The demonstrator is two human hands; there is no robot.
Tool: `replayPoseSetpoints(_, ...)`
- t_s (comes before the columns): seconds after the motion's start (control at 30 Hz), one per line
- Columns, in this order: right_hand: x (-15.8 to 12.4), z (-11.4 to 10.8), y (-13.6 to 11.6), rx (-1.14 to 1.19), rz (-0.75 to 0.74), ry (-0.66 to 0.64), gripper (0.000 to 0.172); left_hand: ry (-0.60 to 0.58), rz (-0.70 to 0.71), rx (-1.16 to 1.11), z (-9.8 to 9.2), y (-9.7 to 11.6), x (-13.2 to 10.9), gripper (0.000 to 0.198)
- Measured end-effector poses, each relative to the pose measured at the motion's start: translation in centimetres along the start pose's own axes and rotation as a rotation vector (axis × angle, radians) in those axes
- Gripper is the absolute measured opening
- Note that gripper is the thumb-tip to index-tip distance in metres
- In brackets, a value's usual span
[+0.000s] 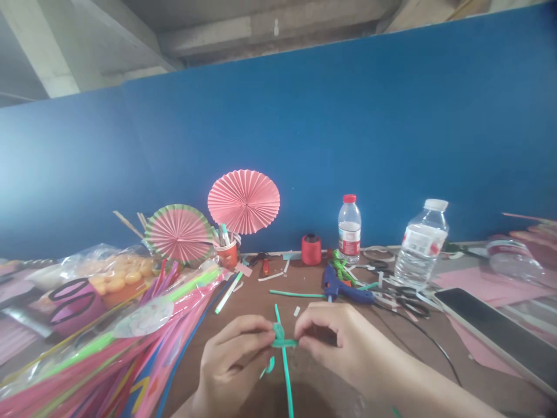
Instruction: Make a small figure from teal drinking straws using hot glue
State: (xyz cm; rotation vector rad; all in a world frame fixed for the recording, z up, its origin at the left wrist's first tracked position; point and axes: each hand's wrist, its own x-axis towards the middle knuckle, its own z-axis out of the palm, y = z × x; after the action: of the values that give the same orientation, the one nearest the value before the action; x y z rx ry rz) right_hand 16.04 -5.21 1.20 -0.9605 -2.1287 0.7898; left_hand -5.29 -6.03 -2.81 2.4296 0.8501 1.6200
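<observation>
"What are the hands doing, seen from your remote seat?"

"On my feed, the left hand (237, 360) pinches the coiled end of a green fuzzy strip (278, 334) while the right hand (324, 337) grasps its other end, low over the tabletop (256, 299). A longer green stem (287, 377) runs crosswise to it; whether the two are joined, I cannot tell."

"Which step is this?"

"Shaping, I judge: bending or winding the strip. The next move seems to call for a firm left pinch while the right fingertips guide their end."

"And around them?"

"A small green curl (270, 365) shows just beside the left hand. Farther out, a blue glue gun (342, 287) lies before a red-capped bottle (349, 232); bagged colored stems (183, 313) spread at left, a phone (496, 334) at right."
</observation>
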Motion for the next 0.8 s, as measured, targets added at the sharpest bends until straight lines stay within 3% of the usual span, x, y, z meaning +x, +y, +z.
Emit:
replayPoseSetpoints(0.1,-0.1,0.3,-0.1,0.04,-0.035,0.035,0.007,0.02,-0.116,-0.151,0.2,0.6,0.5,0.027)
replayPoseSetpoints(0.33,-0.2,0.3,0.0,0.095,-0.321,0.121,0.012,0.006,-0.472,-0.728,0.9,0.8,0.6,0.013)
replayPoseSetpoints(0.47,-0.4,0.6,0.2,0.16,-0.346,0.137,0.014,-0.009,-0.606,-1.025,1.5,0.9,0.3,0.012)
replayPoseSetpoints(0.63,-0.4,1.2,0.7,0.205,-0.31,0.175,0.016,0.003,-0.743,-1.141,2.1,1.4,0.3,0.011)
replayPoseSetpoints(0.8,-0.4,1.4,0.9,0.248,-0.314,0.181,0.017,0.013,-0.78,-1.218,2.4,2.0,0.5,0.012)
